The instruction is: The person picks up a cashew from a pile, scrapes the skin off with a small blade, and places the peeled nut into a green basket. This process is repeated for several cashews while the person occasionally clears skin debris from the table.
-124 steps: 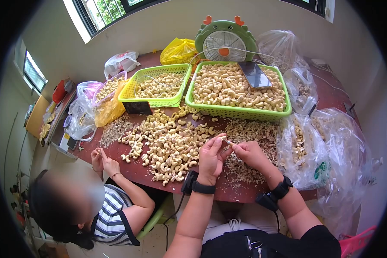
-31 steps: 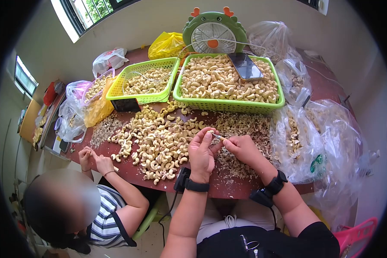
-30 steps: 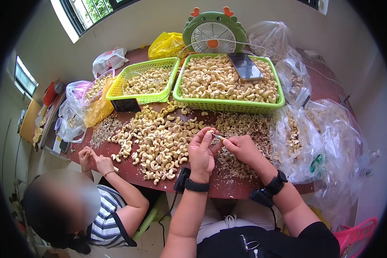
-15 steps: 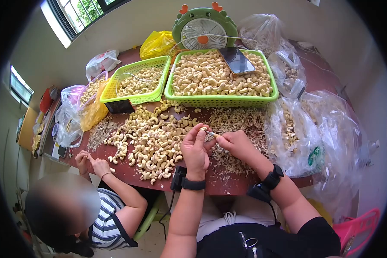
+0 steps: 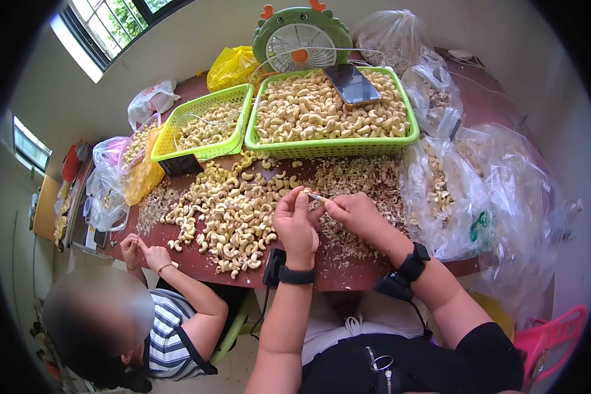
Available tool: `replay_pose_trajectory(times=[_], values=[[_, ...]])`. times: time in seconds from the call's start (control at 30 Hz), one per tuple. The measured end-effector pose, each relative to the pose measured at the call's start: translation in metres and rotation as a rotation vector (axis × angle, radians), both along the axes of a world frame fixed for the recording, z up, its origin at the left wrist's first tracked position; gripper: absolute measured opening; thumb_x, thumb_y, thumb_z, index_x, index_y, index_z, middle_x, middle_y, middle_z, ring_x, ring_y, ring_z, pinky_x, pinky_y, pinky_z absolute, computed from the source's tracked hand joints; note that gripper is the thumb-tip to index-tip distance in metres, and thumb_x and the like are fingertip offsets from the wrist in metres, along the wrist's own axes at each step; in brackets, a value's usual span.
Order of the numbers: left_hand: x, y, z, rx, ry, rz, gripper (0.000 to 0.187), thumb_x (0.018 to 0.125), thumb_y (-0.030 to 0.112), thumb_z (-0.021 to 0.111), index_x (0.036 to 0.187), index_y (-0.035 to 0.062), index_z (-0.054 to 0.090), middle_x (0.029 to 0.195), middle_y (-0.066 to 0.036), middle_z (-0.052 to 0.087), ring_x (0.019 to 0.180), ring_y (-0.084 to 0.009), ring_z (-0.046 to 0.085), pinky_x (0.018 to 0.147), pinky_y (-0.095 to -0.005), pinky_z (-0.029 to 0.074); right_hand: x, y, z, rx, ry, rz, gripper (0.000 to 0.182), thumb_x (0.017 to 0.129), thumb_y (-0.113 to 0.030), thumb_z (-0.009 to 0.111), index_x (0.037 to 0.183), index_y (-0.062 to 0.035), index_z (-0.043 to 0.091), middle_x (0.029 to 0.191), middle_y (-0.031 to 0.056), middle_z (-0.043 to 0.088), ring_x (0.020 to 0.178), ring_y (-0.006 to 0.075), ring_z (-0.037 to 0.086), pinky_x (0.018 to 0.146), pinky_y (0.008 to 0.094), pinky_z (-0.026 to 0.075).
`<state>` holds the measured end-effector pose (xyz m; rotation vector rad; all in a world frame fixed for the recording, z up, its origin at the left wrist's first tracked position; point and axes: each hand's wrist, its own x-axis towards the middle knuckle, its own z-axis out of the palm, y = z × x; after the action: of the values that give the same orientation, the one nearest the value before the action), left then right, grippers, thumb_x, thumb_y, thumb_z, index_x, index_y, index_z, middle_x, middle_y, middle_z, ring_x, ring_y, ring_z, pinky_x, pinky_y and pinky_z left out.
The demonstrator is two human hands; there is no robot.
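Between its thumb and fingers my left hand [image 5: 297, 226] pinches a cashew nut [image 5: 307, 190], mostly covered by the fingertips. My right hand [image 5: 354, 215] grips a small knife [image 5: 319, 198] with a pale handle, its thin metal tip pointing left against the nut. Both hands are close together over the table's front part. Left of them spreads a loose pile of cashews [image 5: 233, 220], some with reddish skin bits. Behind and beneath my right hand lies a heap of brown skin flakes [image 5: 361, 180].
A green basket [image 5: 335, 150] full of cashews, with a phone [image 5: 352, 85] on top, stands behind; a yellow-green basket [image 5: 200, 152] is beside it. Further back is a fan [image 5: 302, 46]. Plastic bags [image 5: 453, 217] lie right. At left, another person's hands [image 5: 144, 253] work close together.
The view has shifted slightly. My hands stay together at the nut, with the knife tip now a little further left against it. The other person's hands moved slightly.
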<state>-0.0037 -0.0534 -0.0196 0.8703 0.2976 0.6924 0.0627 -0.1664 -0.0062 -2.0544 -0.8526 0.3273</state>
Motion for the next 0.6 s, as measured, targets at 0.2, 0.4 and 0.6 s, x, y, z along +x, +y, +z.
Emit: replay_pose_trajectory(times=[0.2, 0.4, 0.6], values=[[0.0000, 0.0022, -0.0005, -0.075, 0.001, -0.017, 0.011, 0.083, 0.004, 0.050, 0.092, -0.0021, 0.050, 0.084, -0.009, 0.054, 0.073, -0.0145, 0.056, 0.060, -0.0296, 0.055, 0.0008, 0.0017, -0.0014, 0.000, 0.009, 0.002, 0.034, 0.078, -0.035, 0.047, 0.070, -0.0046, 0.060, 0.058, 0.0152, 0.055, 0.055, 0.0299, 0.055, 0.051, 0.0378, 0.043], [-0.0003, 0.0029, 0.0012, -0.154, -0.013, -0.052, 0.011, 0.083, 0.004, 0.050, 0.093, -0.0018, 0.051, 0.085, -0.009, 0.055, 0.080, -0.0178, 0.057, 0.062, -0.0308, 0.055, 0.0022, 0.0034, -0.0076, 0.062, 0.002, 0.008, 0.035, 0.079, -0.035, 0.047, 0.069, -0.0039, 0.060, 0.058, 0.0155, 0.055, 0.055, 0.0303, 0.055, 0.051, 0.0377, 0.042], [-0.0019, 0.0069, 0.0030, -0.147, -0.013, -0.120, 0.018, 0.083, 0.005, 0.049, 0.101, 0.0014, 0.052, 0.090, -0.008, 0.058, 0.087, -0.0191, 0.057, 0.064, -0.0343, 0.054, 0.0014, 0.0035, -0.0026, 0.066, 0.052, 0.038, 0.037, 0.079, -0.035, 0.047, 0.068, -0.0018, 0.058, 0.057, 0.0161, 0.054, 0.053, 0.0292, 0.054, 0.051, 0.0366, 0.042]])
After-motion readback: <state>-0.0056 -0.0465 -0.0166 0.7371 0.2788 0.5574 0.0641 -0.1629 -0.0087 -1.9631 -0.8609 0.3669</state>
